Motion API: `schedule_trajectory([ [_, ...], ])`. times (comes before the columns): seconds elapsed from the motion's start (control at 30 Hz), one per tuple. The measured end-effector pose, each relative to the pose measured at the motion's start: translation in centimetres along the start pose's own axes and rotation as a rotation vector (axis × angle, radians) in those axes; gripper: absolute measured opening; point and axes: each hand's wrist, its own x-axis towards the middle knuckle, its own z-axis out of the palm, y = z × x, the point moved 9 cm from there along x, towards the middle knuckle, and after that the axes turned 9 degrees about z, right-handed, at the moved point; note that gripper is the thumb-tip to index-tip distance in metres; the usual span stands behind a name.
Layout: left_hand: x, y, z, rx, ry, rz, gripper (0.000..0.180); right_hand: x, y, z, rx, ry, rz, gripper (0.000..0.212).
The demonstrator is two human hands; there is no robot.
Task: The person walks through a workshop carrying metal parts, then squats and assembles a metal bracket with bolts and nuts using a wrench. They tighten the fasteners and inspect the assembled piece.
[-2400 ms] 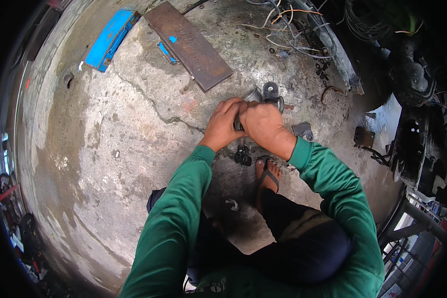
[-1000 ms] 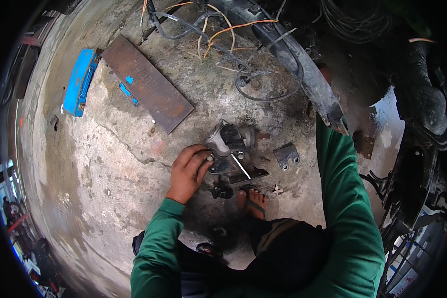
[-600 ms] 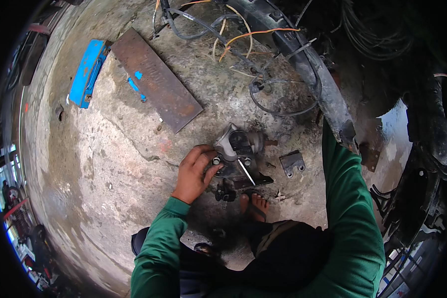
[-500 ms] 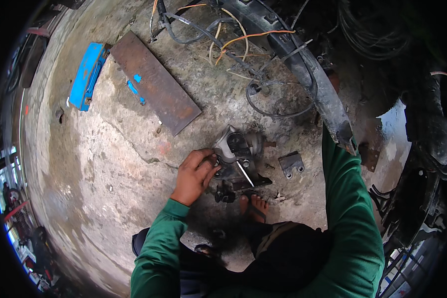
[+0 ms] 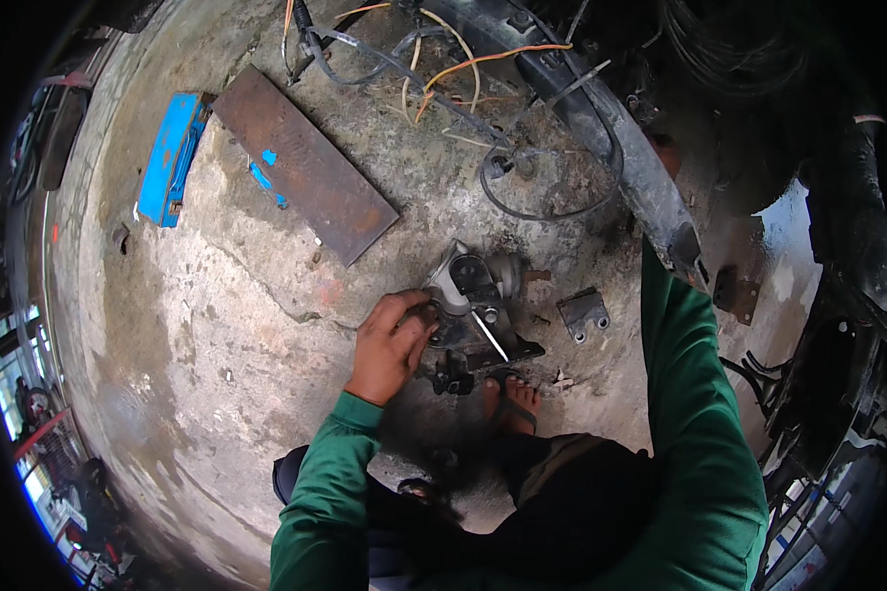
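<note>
My left hand [image 5: 392,343] is closed at the left side of a grey and black mechanical part [image 5: 477,288], its fingers curled against the edge. This part lies on the concrete floor, with a rounded housing on its right. A thin light rod [image 5: 490,336] leans across its near side. Close by is a small black fitting [image 5: 452,375]. My right arm reaches forward beneath a long black metal beam [image 5: 650,177]. Only a sliver of my right hand [image 5: 667,158] shows past the beam; its fingers are hidden.
Flat on the floor, far left, lie a rusty metal plate [image 5: 306,165] and a blue metal box [image 5: 171,158]. Loose wires [image 5: 443,84] hang across the far side. A small bracket with two holes [image 5: 583,315] lies right of the part. My sandalled foot [image 5: 512,403] is near.
The view has shifted slightly. My left hand stays at the mechanical part with little visible movement, and my right arm remains stretched under the beam.
</note>
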Motion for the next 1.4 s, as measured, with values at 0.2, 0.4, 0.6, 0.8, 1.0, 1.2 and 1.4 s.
schedule_trajectory([
  [0.2, -1.8, -0.5, -0.8, -0.109, 0.130, -0.288, 0.039, -4.4, 11.9, -7.0, 0.616, -0.153, 0.196, 0.040],
  [0.4, -16.9, -5.5, 10.1, -0.511, -0.007, -0.837, 0.061, -21.2, 7.1, -9.6, 1.096, -0.577, 0.380, 0.022],
  [0.6, -12.5, -1.5, 11.1, 0.037, 0.017, -0.553, 0.054, -29.1, 3.5, -15.3, 0.950, -0.744, 0.305, 0.023],
  [0.8, -11.6, -1.2, 10.9, -0.240, -0.104, -0.639, 0.043, -32.3, 0.4, -21.8, 0.813, -0.776, 0.139, 0.019],
  [1.0, -10.5, -0.1, 8.8, -0.294, 0.077, -0.587, 0.037, -35.1, -2.1, -30.3, 0.699, -0.823, 0.058, 0.022],
  [1.2, -9.8, 0.3, 9.6, -0.890, 0.198, -0.775, 0.027, -34.2, -6.5, -38.0, 0.466, -0.921, -0.132, 0.021],
  [1.4, -9.2, -2.9, 5.5, -0.263, 0.031, -0.682, 0.023, -35.6, -14.9, -36.4, 0.282, -0.983, -0.412, 0.026],
])
